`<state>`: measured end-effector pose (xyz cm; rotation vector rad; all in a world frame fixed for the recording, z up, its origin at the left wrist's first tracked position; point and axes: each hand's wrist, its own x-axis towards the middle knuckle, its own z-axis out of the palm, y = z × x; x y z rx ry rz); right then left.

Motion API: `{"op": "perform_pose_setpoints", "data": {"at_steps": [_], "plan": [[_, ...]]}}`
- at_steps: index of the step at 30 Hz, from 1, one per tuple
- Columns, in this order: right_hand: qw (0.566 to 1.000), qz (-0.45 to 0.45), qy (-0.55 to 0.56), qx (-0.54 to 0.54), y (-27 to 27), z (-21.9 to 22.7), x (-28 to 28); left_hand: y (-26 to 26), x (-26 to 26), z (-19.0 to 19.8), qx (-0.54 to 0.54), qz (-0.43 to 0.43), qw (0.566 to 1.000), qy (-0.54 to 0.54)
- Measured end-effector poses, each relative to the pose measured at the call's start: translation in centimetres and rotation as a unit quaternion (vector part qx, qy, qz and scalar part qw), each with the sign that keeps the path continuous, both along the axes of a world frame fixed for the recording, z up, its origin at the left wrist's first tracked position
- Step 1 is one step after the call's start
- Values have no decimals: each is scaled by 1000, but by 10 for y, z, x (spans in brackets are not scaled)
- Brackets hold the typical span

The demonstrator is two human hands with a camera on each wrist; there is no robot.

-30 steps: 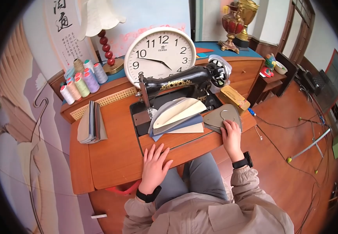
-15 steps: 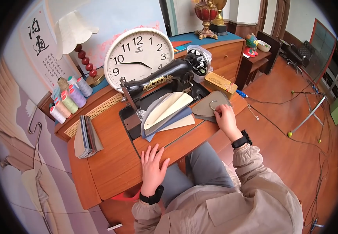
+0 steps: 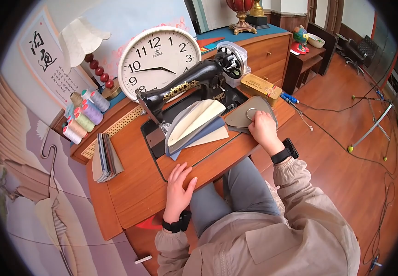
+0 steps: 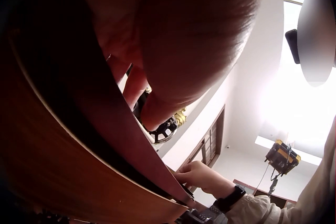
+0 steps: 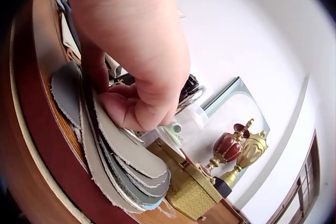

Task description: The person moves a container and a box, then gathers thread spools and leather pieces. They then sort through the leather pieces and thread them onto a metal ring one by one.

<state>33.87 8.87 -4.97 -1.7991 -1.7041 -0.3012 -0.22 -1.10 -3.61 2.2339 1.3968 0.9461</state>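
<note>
My right hand has its fingertips on a metal ring that lies on a stack of grey swatches at the table's right end. In the right wrist view its curled fingers and thumb pinch the ring at the top of the layered stack; the exact contact is partly hidden. Flat on the table's front edge rests my left hand, fingers spread and holding nothing. Between the hands, a fan of cream, grey and blue swatches lies on the bed of the black sewing machine.
Another swatch bundle stands on the table's left side. Behind are thread spools, a lamp and a large clock. A yellow tin box sits beyond the right hand. Cables trail across the floor.
The head view has shifted, so the table and machine appear farther left. My right hand stays at the ring and my left hand stays on the table edge.
</note>
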Motion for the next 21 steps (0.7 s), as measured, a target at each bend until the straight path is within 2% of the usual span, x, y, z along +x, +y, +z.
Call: {"op": "perform_pose_setpoints", "data": {"at_steps": [2,5,6,7,9,11,13,15,17,19,21], "plan": [[1000,-1,15,-9,-2,3,-1,2,5,1,-16,-2,999,-30],[993,63,101,24,-13,11,-20,9,13,6,-48,-32,994,-89],[983,116,122,68,-20,13,-33,11,15,6,-46,-33,994,-88],[980,134,133,61,-32,15,-53,14,17,7,-45,-34,995,-88],[958,257,114,55,-51,13,-87,20,20,4,-37,-33,995,-83],[931,341,126,20,-63,8,-113,22,23,3,-31,-33,996,-77],[922,361,134,33,-63,10,-119,24,28,4,-21,-13,997,-67],[940,310,119,75,-52,9,-109,22,28,5,-24,-4,997,-67],[970,211,88,84,-42,8,-89,20,28,5,-28,9,997,-71],[980,139,102,101,-35,6,-68,20,27,5,-43,10,996,-83],[977,108,165,81,-33,1,-53,22,26,4,-39,11,996,-83]]}}
